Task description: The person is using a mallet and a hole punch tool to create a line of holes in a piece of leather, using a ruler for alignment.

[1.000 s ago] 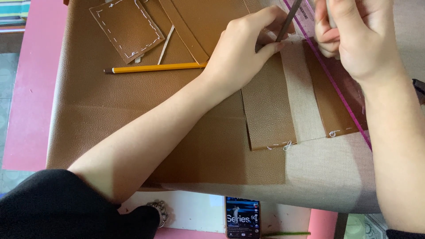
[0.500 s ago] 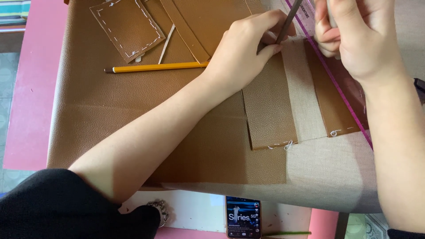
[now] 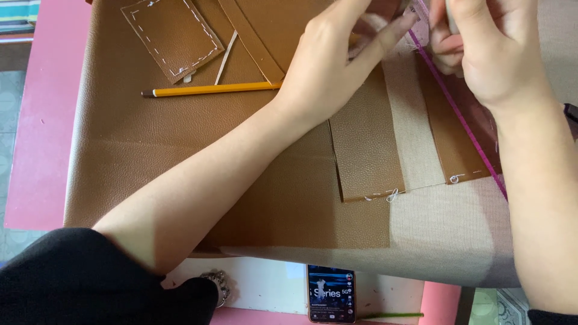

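The left hand (image 3: 325, 78) presses down on a narrow brown strip of faux leather with white stitches at its near end (image 3: 364, 150). Its fingers are stretched and pinch toward the far edge of the strip, but the fingertips are blurred, so I cannot tell if this grip closes on a thread, a needle or nothing. The right hand (image 3: 487, 54) is curled, its fingers bent together near the far right; what it clenches is hidden.

The strip lies on the right half of the desk, on a beige woven cloth (image 3: 421, 229), and a 2nd similar brown strip (image 3: 457, 138) lies just to its right. Between them a band of beige cloth shows. A thin pink ruler (image 3: 463, 126) runs slanted over the 2nd strip.

I judge the strip to be light, soft and flexible, with a grained surface that is not very slippery. It will bend easily, so it is better to hold it flat with the palm, and to pinch it at the edge near the stitches, not in the middle. The small white thread knots at the near end look delicate.

Under everything lies a large brown sheet of the same leather (image 3: 150, 156). On the far left rests a small brown stitched rectangle (image 3: 171, 36), and near it a yellow pencil (image 3: 211, 90).
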